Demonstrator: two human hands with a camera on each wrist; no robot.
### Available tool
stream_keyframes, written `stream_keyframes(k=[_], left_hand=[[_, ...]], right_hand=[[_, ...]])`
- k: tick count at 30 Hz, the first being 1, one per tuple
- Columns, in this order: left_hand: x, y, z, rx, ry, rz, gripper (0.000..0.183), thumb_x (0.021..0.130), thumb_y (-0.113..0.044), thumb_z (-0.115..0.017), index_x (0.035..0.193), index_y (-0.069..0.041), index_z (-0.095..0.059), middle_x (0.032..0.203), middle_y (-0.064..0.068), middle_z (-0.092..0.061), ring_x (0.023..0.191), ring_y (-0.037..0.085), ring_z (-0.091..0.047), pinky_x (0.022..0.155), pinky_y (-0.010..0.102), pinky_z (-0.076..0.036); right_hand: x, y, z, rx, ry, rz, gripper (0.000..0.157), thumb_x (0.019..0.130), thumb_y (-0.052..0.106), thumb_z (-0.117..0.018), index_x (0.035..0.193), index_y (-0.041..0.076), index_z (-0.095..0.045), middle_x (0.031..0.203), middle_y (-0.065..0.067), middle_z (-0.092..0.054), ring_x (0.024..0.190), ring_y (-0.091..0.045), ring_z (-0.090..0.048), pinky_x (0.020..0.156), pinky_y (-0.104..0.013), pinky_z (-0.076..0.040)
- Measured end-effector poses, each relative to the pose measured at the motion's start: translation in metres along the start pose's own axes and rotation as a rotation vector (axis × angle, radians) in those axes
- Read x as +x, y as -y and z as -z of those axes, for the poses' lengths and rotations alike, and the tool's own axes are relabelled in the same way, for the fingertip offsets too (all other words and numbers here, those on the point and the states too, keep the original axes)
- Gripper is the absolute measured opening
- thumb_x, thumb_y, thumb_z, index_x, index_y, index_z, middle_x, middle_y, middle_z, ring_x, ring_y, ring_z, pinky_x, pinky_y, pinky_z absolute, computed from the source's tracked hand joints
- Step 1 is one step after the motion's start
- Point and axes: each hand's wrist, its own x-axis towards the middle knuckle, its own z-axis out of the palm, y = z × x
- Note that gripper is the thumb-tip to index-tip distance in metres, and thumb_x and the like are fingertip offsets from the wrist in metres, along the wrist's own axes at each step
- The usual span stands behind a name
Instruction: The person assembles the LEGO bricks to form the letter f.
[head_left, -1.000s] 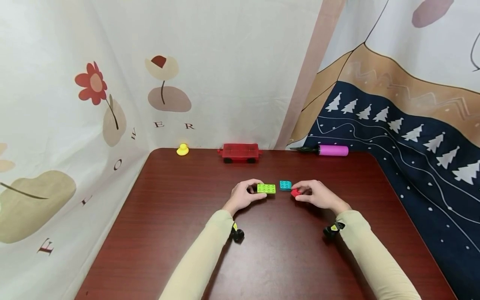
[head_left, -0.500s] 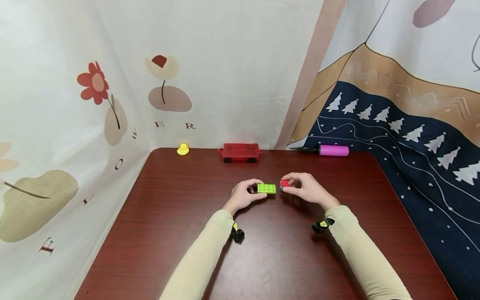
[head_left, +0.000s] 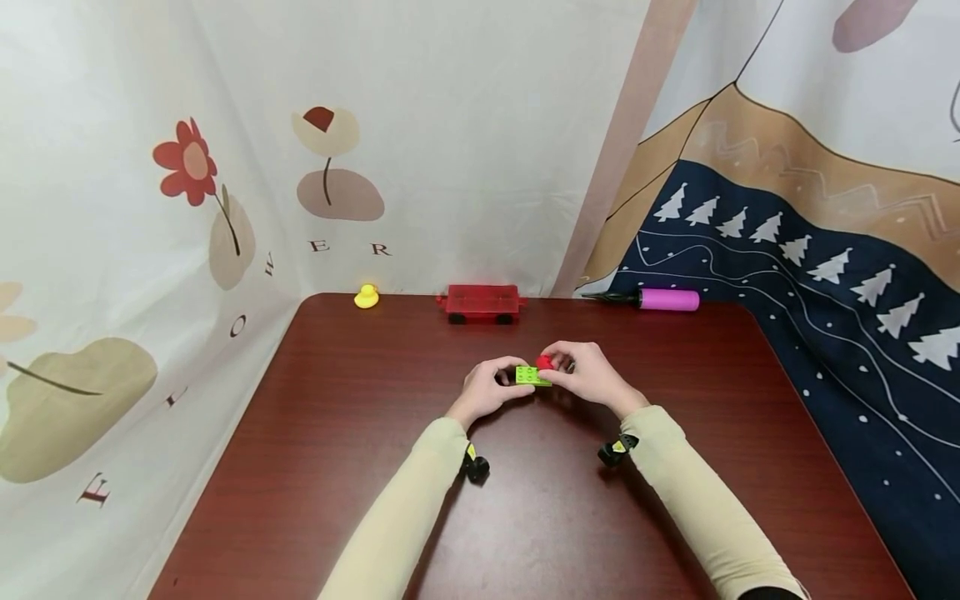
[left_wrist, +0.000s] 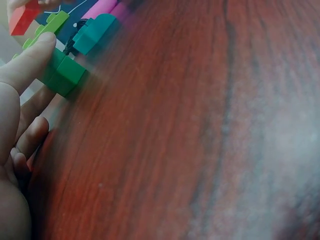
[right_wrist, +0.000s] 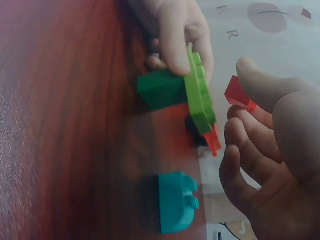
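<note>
Over the table's middle, my left hand (head_left: 482,392) grips a stack of toy building bricks from its left side. The stack has a long lime green brick (head_left: 527,376) on top and a dark green brick (right_wrist: 162,89) below, as the right wrist view shows. Thumb and fingers of my right hand (head_left: 590,373) pinch a small red brick (right_wrist: 237,91) above the lime green one, apart from its studs in the right wrist view. A teal brick (right_wrist: 174,202) with a rounded side stands on the table beside the stack, hidden behind my right hand in the head view.
Along the far edge of the brown table (head_left: 360,467) lie a yellow toy duck (head_left: 366,296), a red wheeled toy wagon (head_left: 482,302) and a pink and black pump-like object (head_left: 667,300). Printed cloth (head_left: 465,150) hangs right behind that edge.
My right hand has moved left with the red brick, passing over the teal brick to above the lime green one. The left hand stays in place with its stack.
</note>
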Motion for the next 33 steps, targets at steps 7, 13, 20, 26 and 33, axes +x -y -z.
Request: stream_keyframes(k=[7, 13, 20, 26, 33], left_hand=[[0.000, -0.002, 0.000, -0.001, -0.005, -0.011, 0.039, 0.087, -0.045, -0.087, 0.121, -0.033, -0.075, 0.084, -0.006, -0.064, 0.079, 0.012, -0.059, 0.074, 0.033, -0.045], [0.000, 0.000, -0.002, 0.008, -0.001, -0.004, 0.042, 0.087, -0.045, -0.087, 0.123, -0.030, -0.075, 0.083, -0.006, -0.064, 0.079, 0.011, -0.059, 0.074, 0.034, -0.045], [0.000, 0.001, -0.001, 0.014, -0.003, -0.012, 0.042, 0.087, -0.044, -0.087, 0.125, -0.029, -0.075, 0.083, -0.006, -0.064, 0.080, 0.012, -0.059, 0.075, 0.034, -0.044], [-0.002, 0.000, -0.001, 0.024, -0.002, -0.019, 0.043, 0.088, -0.045, -0.086, 0.126, -0.028, -0.075, 0.084, -0.007, -0.065, 0.079, 0.010, -0.059, 0.075, 0.034, -0.045], [-0.001, -0.001, 0.000, 0.021, -0.008, -0.022, 0.043, 0.087, -0.043, -0.087, 0.126, -0.028, -0.075, 0.085, -0.006, -0.065, 0.080, 0.010, -0.058, 0.076, 0.034, -0.044]], right_hand=[[0.005, 0.002, -0.010, -0.058, -0.015, 0.050, 0.029, 0.088, 0.026, -0.088, 0.109, 0.010, -0.075, 0.088, 0.003, -0.065, 0.075, -0.012, -0.060, 0.069, -0.029, -0.054], [0.005, 0.003, -0.015, -0.097, -0.032, 0.050, 0.029, 0.087, 0.029, -0.089, 0.106, 0.012, -0.076, 0.091, 0.002, -0.064, 0.077, -0.012, -0.059, 0.070, -0.030, -0.054], [0.005, 0.007, -0.020, -0.137, -0.028, 0.010, 0.031, 0.087, 0.037, -0.088, 0.108, 0.017, -0.076, 0.100, 0.003, -0.064, 0.087, -0.014, -0.061, 0.077, -0.032, -0.056], [0.006, 0.007, -0.025, -0.139, -0.042, 0.051, 0.033, 0.087, 0.034, -0.089, 0.112, 0.014, -0.078, 0.103, 0.002, -0.069, 0.091, -0.016, -0.061, 0.081, -0.035, -0.056], [0.009, 0.007, -0.026, -0.133, -0.040, 0.088, 0.035, 0.086, 0.029, -0.090, 0.114, 0.012, -0.076, 0.106, -0.002, -0.073, 0.093, -0.018, -0.062, 0.085, -0.040, -0.055]])
